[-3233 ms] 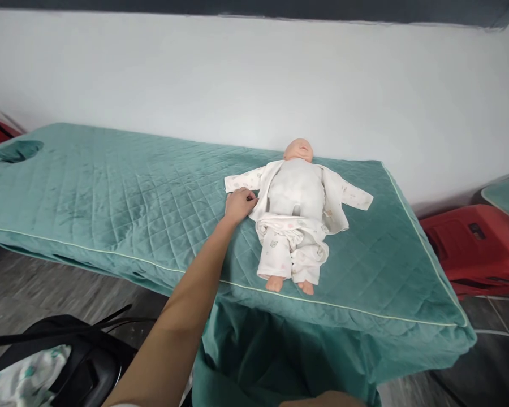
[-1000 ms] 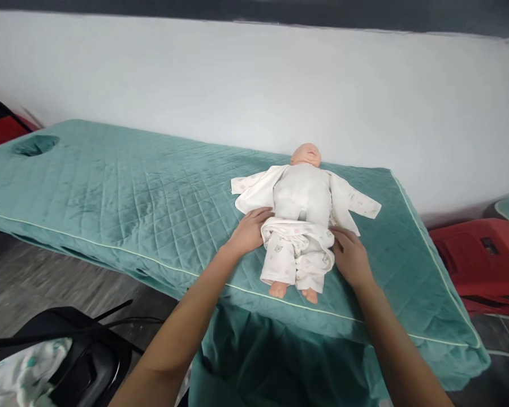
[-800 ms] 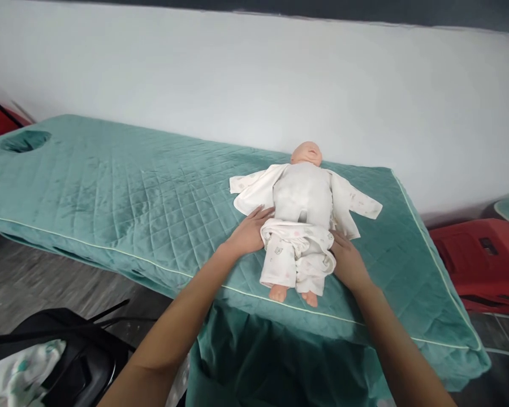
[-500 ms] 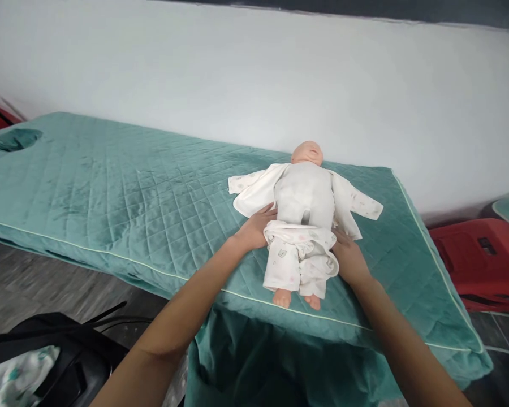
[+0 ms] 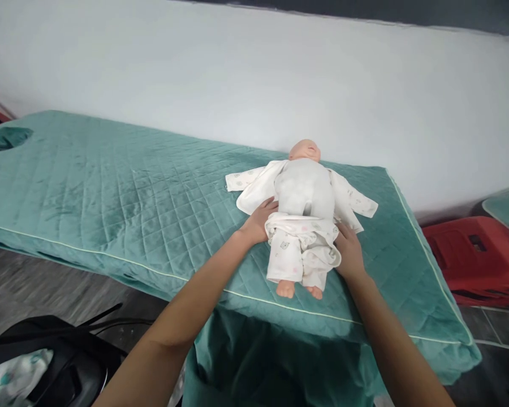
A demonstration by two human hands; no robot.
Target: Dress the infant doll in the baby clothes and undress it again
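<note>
A baby doll lies on its back on a teal quilted bed, head toward the wall. An open white printed top spreads out under it, sleeves out to both sides. White printed trousers cover its legs, bunched at the waist, with bare feet showing near the bed's front edge. My left hand grips the trousers' waistband at the doll's left hip as I see it. My right hand holds the waistband on the other side. Both hands' fingers are curled into the cloth.
A white wall runs behind the bed. A red object stands on the floor at the right. A black bag with a printed cloth sits at lower left. A face hole marks the bed's far left end.
Over three seconds my right hand came in to the doll's hip and my left hand moved from the sleeve to the waistband. The trousers' waistband has risen slightly up the doll.
</note>
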